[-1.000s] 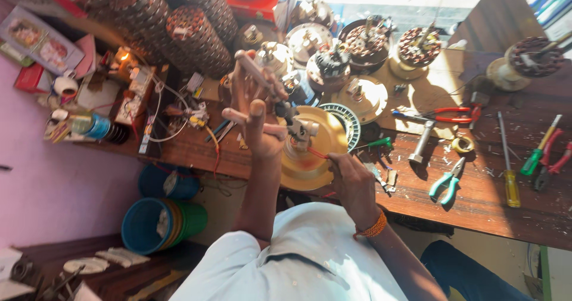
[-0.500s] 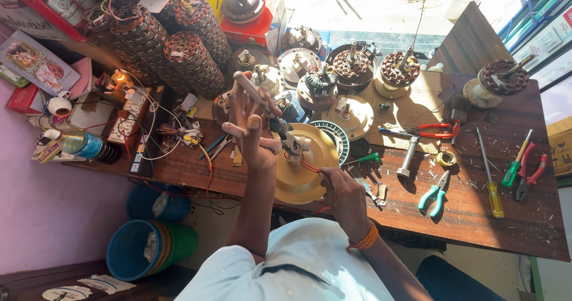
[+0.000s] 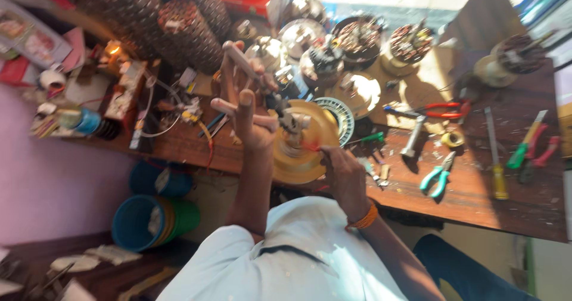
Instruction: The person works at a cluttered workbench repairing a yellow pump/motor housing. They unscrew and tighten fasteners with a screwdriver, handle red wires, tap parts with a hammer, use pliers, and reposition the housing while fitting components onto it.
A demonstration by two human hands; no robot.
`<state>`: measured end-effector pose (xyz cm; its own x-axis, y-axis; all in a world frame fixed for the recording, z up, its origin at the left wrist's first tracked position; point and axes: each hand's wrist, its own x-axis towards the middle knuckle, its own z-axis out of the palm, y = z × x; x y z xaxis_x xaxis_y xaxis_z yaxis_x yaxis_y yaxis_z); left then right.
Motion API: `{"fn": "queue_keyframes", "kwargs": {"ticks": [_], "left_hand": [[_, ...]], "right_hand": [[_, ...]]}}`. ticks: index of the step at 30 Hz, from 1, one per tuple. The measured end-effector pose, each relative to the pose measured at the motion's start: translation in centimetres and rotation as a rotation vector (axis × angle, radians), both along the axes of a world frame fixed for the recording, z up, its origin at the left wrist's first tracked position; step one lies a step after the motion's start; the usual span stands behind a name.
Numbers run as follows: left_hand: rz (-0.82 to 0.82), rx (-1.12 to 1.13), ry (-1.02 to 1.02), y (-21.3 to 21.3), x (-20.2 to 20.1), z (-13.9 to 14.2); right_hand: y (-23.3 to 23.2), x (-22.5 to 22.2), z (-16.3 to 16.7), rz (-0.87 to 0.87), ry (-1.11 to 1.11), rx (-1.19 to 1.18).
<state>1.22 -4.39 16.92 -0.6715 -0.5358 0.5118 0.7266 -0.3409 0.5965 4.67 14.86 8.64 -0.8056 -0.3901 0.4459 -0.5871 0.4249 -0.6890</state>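
My left hand [image 3: 245, 117] is raised with its fingers spread, gripping a pale wooden peg frame [image 3: 237, 58] just left of a round golden metal disc [image 3: 302, 141] that stands at the front of the wooden workbench [image 3: 471, 188]. A small metal part [image 3: 293, 122] sticks out of the disc's middle. My right hand [image 3: 342, 175], with an orange band at the wrist, is pinched at the disc's lower right edge; what it pinches is too small and blurred to tell.
Green-handled pliers [image 3: 438, 177], red-handled pliers [image 3: 444, 109], a yellow screwdriver [image 3: 496, 158] and a hammer [image 3: 414, 137] lie on the bench to the right. Wound motor coils [image 3: 185, 33] and round motor parts [image 3: 357, 39] crowd the back. Blue and green buckets [image 3: 149, 220] stand below left.
The view has shifted and come closer. My left hand stays on the wooden frame and my right hand stays at the disc's edge, both in much the same pose.
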Motion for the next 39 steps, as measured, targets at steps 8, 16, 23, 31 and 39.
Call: {"fn": "queue_keyframes", "kwargs": {"ticks": [8,16,23,31,39], "left_hand": [[-0.063,-0.048,-0.008,-0.2,1.0,-0.6],[-0.051,-0.006,-0.012,0.1,-0.2,-2.6],[-0.099,-0.009,-0.024,0.8,-3.7,-6.0],[-0.181,-0.053,-0.001,2.3,-6.7,-8.7],[-0.15,-0.111,-0.064,3.0,-7.5,-8.9]], "right_hand": [[0.3,1.0,-0.2,-0.009,-0.024,-0.012],[2.7,1.0,-2.7,-0.13,-0.052,0.044],[12.0,1.3,-10.6,-0.583,-0.561,-0.564],[17.4,7.5,-16.6,-0.844,-0.519,-0.816],[17.5,5.4,-16.5,-0.912,-0.387,-0.779]]}}
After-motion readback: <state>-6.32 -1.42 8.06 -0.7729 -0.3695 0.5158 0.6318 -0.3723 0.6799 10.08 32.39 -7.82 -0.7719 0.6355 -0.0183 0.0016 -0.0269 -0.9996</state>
